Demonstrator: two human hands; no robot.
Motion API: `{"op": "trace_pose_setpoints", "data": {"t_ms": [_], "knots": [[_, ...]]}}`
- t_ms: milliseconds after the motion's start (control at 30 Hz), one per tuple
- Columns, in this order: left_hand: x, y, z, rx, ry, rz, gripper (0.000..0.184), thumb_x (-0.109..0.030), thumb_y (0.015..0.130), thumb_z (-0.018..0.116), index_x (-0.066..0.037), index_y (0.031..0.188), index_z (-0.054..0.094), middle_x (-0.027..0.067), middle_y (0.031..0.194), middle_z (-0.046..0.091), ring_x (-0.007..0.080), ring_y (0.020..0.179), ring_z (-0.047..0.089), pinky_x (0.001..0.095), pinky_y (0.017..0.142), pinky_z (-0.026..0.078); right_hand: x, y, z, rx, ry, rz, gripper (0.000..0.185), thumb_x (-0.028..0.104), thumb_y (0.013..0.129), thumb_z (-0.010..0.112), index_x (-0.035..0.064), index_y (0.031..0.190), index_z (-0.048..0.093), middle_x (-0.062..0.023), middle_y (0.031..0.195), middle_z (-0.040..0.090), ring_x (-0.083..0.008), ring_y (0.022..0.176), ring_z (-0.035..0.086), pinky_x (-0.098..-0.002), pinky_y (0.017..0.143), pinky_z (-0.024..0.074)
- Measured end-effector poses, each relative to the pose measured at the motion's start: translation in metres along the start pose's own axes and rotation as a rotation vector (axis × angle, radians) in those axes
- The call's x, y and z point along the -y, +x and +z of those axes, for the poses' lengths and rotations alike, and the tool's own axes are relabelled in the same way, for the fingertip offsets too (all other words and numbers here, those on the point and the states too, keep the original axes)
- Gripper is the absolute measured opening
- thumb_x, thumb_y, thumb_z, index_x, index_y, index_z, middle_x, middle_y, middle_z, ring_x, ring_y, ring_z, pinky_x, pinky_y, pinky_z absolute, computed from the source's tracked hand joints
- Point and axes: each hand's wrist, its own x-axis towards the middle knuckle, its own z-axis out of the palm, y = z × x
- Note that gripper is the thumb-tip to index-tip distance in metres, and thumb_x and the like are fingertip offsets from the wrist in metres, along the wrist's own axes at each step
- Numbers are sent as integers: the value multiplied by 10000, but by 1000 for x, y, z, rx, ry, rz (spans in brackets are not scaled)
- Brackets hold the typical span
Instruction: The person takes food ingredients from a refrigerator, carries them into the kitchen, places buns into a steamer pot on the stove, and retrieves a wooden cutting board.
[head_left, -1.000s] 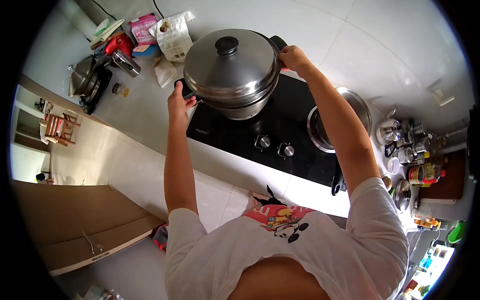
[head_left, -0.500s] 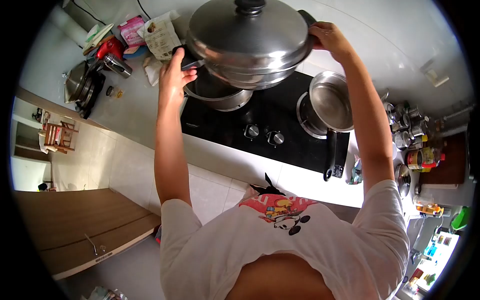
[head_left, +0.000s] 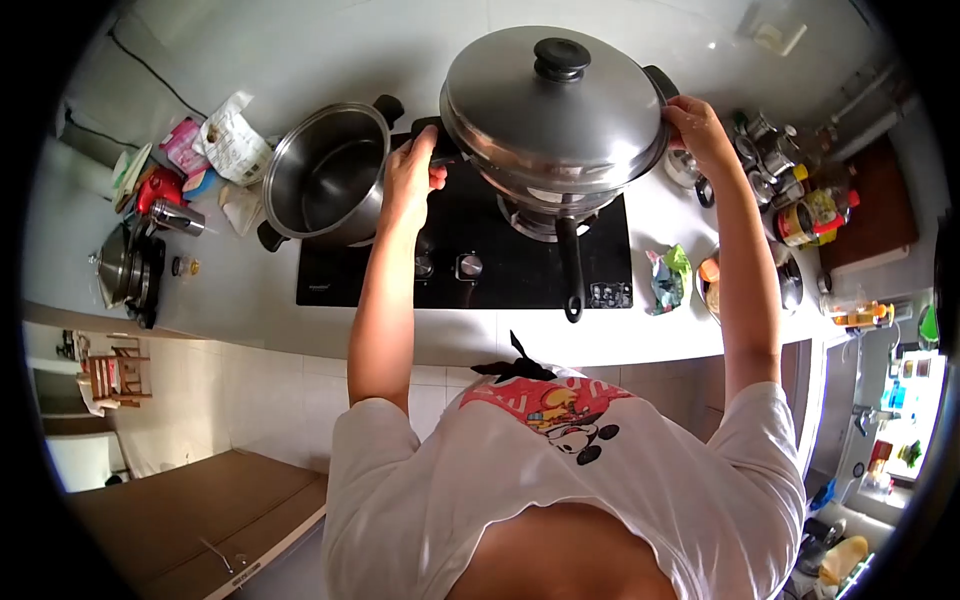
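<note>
A steel steamer section with a domed lid is held level between both hands above the right side of the black cooktop. My left hand grips its left black handle, and my right hand grips the handle on the right. Below the steamer, a pan handle sticks out toward the front; the pan itself is mostly hidden. A deep steel pot without a lid stands over the left side of the cooktop, its dark inside visible.
At the left are a paper bag, a steel flask and a small lidded pot. On the right counter lie a green plastic packet, bottles and jars. A cabinet stands at lower left.
The lidded steamer section has been lifted off the deep pot and carried right, over the pan. The pot now shows open at the left. The camera view has turned.
</note>
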Motion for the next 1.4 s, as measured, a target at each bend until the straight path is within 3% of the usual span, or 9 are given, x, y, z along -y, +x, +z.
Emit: {"op": "trace_pose_setpoints", "data": {"t_ms": [133, 167, 367, 733, 900, 1000, 1167, 1267, 1400], "knots": [[13, -6, 21, -7, 22, -54, 321, -399, 797, 570, -82, 749, 581, -18, 636, 539, 60, 495, 451, 198, 459, 380, -25, -9, -14, -9, 35, -3, 173, 158, 823, 515, -7, 840, 565, -52, 698, 575, -127, 576, 564, -252, 571, 493], [14, -5, 21, -7, 20, -64, 312, -395, 796, 573, -87, 747, 582, -20, 638, 534, 59, 501, 450, 197, 458, 377, -29, -10, -9, -47, 95, -9, 129, 133, 834, 509, 21, 818, 571, 10, 618, 510, -63, 486, 461, -190, 427, 373], [22, -4, 22, -43, 27, -74, 292, -379, 793, 587, -90, 757, 579, -26, 639, 517, 58, 512, 444, 195, 459, 366, -48, 0, -7, -27, 136, 25, 167, 148, 805, 524, -12, 831, 567, -56, 696, 575, -131, 577, 565, -241, 557, 495], [24, 4, 16, -57, 15, -82, 340, -407, 756, 632, -80, 824, 567, -16, 673, 531, 66, 510, 465, 198, 463, 379, -41, -7, -1, -5, 189, 13, 196, 150, 806, 536, -30, 876, 572, -80, 715, 595, -156, 605, 593, -263, 584, 511], [29, 10, 10, -62, 77, -111, 460, -484, 740, 617, -83, 960, 565, 25, 822, 570, 98, 551, 507, 222, 473, 404, -39, -30, -32, 146, 133, 44, 367, 323, 864, 502, 42, 1099, 518, -89, 946, 592, -162, 777, 592, -274, 707, 506], [26, 8, 12, -141, 56, -183, 562, -581, 729, 565, -90, 999, 524, 27, 794, 557, 108, 547, 508, 224, 489, 400, -61, -47, -77, 47, 187, 36, 333, 315, 866, 500, 59, 1075, 543, -85, 936, 599, -141, 775, 593, -267, 692, 505], [37, -23, 16, -144, 19, -215, 696, -701, 777, 283, -67, 905, 539, 29, 734, 553, 95, 593, 443, 220, 541, 354, -162, -82, -153, -144, -59, 221, 222, 239, 815, 551, 59, 941, 584, -41, 797, 596, -103, 693, 564, -235, 546, 447], [61, -60, 22, -175, 58, -155, 607, -624, 830, 291, -75, 717, 526, -4, 544, 474, 77, 431, 374, 177, 424, 273, -212, -125, -162, -227, -822, 175, 363, 296, 744, 584, 46, 1006, 565, -180, 902, 605, -328, 856, 579, -381, 741, 447], [61, -108, 48, -47, 242, 143, 469, -419, 889, 341, -64, 609, 467, -10, 505, 410, 51, 417, 344, 183, 393, 233, -232, -151, -147, -318, -1062, 335, 478, 325, 724, 552, 115, 1150, 498, -149, 1111, 518, -305, 1055, 470, -383, 870, 404]]}}
